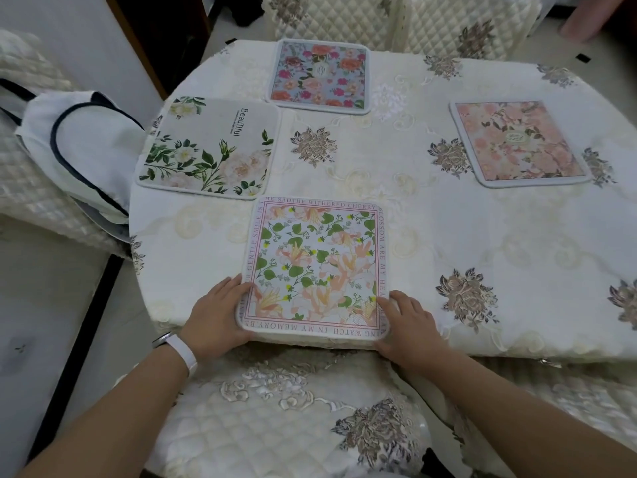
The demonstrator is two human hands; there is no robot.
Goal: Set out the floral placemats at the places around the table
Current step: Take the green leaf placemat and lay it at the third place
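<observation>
Floral placemat with a lettered border [315, 267] lies flat at the near edge of the cloth-covered table [431, 219], its front rim just over the edge. Three more are set out around it: a white-rose placemat [210, 148] at the left, a blue placemat [320, 75] at the far side and a pink placemat [517, 143] at the right. The left hand [213, 315], a white wristband [182, 350] on its wrist, grips the bordered mat's near left corner with fingers curled round the rim, and the right hand [403, 326] clasps the near right corner likewise, both forearms reaching forward over a quilted chair back [275, 419].
</observation>
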